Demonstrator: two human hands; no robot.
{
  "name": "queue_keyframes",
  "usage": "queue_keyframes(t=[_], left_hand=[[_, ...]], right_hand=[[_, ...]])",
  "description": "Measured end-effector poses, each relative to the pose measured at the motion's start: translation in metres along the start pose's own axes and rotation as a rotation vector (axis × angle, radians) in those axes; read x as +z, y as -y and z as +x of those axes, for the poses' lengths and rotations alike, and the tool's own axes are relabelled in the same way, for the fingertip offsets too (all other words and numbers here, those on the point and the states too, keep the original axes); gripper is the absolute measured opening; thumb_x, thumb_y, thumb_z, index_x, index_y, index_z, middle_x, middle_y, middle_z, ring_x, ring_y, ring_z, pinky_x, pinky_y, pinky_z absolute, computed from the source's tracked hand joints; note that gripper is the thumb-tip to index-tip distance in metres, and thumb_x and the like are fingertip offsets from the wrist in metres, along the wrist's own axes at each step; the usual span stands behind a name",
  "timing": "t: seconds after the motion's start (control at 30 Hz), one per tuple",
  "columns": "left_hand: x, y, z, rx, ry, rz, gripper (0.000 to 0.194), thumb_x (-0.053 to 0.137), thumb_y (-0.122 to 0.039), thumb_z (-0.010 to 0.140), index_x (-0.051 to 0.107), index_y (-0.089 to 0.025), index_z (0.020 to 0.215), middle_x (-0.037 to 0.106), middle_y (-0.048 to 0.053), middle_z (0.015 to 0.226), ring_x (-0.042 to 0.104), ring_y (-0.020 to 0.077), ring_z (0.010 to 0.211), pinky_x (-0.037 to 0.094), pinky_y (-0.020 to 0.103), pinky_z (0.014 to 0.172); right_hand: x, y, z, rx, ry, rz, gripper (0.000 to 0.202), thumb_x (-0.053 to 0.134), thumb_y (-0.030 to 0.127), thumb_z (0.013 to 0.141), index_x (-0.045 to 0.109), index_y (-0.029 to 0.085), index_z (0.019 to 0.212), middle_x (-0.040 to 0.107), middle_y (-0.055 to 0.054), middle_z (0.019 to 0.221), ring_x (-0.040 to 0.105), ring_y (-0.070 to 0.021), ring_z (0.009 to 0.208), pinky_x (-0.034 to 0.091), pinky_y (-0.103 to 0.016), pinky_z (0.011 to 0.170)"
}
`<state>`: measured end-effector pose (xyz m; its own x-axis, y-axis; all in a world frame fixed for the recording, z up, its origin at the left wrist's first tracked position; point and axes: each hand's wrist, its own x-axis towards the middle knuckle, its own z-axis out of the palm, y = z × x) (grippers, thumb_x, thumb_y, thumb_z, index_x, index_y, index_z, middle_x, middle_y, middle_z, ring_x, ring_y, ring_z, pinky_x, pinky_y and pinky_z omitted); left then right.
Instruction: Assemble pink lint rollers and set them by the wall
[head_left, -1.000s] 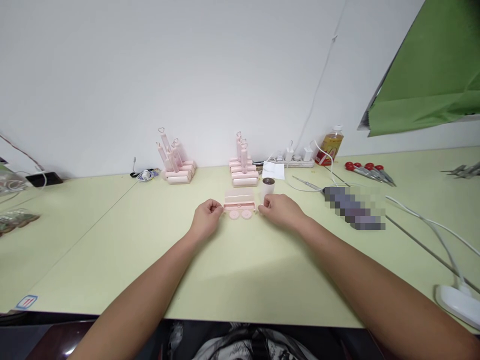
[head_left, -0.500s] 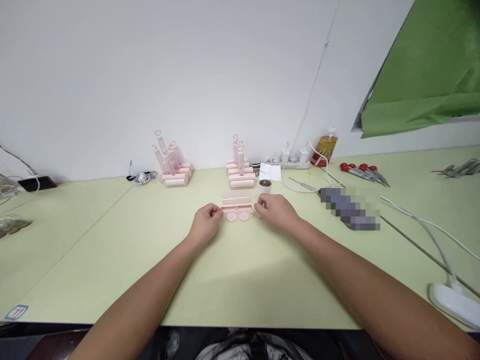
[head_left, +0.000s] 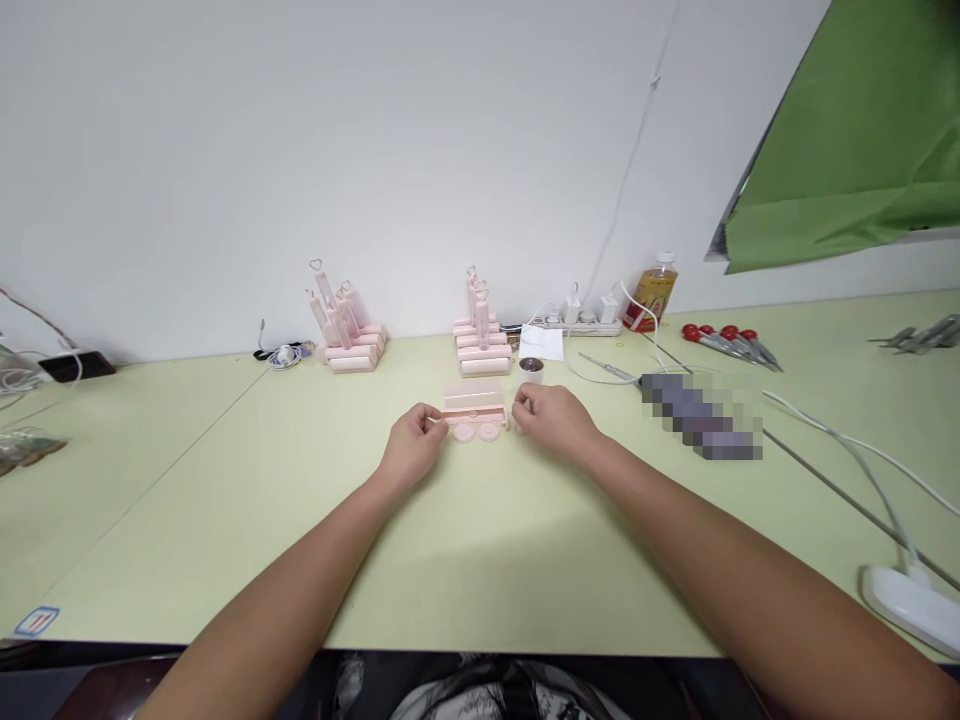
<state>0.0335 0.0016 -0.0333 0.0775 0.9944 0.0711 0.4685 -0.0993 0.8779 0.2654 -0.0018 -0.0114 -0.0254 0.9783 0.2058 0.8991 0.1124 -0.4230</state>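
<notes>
An opened pink case (head_left: 474,415) lies on the pale green table (head_left: 450,550), its clear lid (head_left: 474,393) tipped back. Two round pink discs, one on the left (head_left: 463,432) and one on the right (head_left: 488,431), rest at its front edge. My left hand (head_left: 412,442) pinches the left end of the pink case between thumb and fingers. To the right of the case is my right hand (head_left: 551,418), its fingers curled together; whatever they hold is too small to make out. A white cup (head_left: 531,372) with dark contents stands just behind my right hand.
Pink cases with upright tubes stand in a left group (head_left: 352,352) and a middle group (head_left: 484,355) by the wall. Behind the cup are a white paper (head_left: 541,343) and a power strip (head_left: 592,327). A bottle (head_left: 651,293), red-ended tools (head_left: 731,345) and cables lie rightward.
My right hand has shifted very slightly away from the right end of the case. My left hand keeps its hold, and the view has moved a little.
</notes>
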Motion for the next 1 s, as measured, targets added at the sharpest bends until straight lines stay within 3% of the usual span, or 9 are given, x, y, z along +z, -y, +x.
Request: queue_keyframes(t=[0.13, 0.43, 0.7, 1.0], left_hand=[[-0.001, 0.002, 0.001, -0.053, -0.019, 0.000, 0.030, 0.058, -0.032, 0.075, 0.054, -0.020, 0.103, 0.056, -0.003, 0.065, 0.050, 0.0118, 0.052, 0.035, 0.023, 0.050], [-0.003, 0.000, 0.000, -0.029, 0.070, 0.145, 0.031, 0.060, -0.034, 0.076, 0.063, -0.019, 0.102, 0.062, 0.000, 0.070, 0.052, 0.0135, 0.057, 0.035, 0.024, 0.053], [-0.002, 0.002, 0.000, -0.008, 0.063, 0.132, 0.037, 0.061, -0.033, 0.075, 0.062, -0.019, 0.109, 0.063, 0.000, 0.072, 0.055, 0.0142, 0.060, 0.037, 0.024, 0.055], [-0.001, 0.000, -0.001, 0.030, 0.090, 0.134, 0.041, 0.057, -0.035, 0.078, 0.058, -0.022, 0.117, 0.061, -0.002, 0.073, 0.053, 0.0135, 0.060, 0.037, 0.024, 0.056]], right_hand=[[0.000, 0.001, 0.000, 0.001, 0.013, -0.031, 0.014, 0.049, 0.025, 0.082, 0.063, 0.022, 0.080, 0.066, -0.003, 0.071, 0.052, -0.0167, 0.062, 0.025, -0.026, 0.052], [0.000, 0.002, 0.000, -0.020, 0.007, 0.018, 0.015, 0.048, 0.024, 0.082, 0.062, 0.021, 0.077, 0.066, -0.002, 0.069, 0.053, -0.0152, 0.060, 0.026, -0.025, 0.052], [0.002, 0.003, -0.002, -0.095, 0.005, 0.061, 0.017, 0.048, 0.025, 0.083, 0.064, 0.021, 0.079, 0.062, 0.000, 0.061, 0.051, -0.0146, 0.056, 0.027, -0.025, 0.054], [0.010, 0.017, -0.018, -0.358, 0.283, 0.022, 0.020, 0.048, 0.025, 0.085, 0.067, 0.020, 0.091, 0.067, -0.004, 0.073, 0.055, -0.0166, 0.064, 0.028, -0.025, 0.055]])
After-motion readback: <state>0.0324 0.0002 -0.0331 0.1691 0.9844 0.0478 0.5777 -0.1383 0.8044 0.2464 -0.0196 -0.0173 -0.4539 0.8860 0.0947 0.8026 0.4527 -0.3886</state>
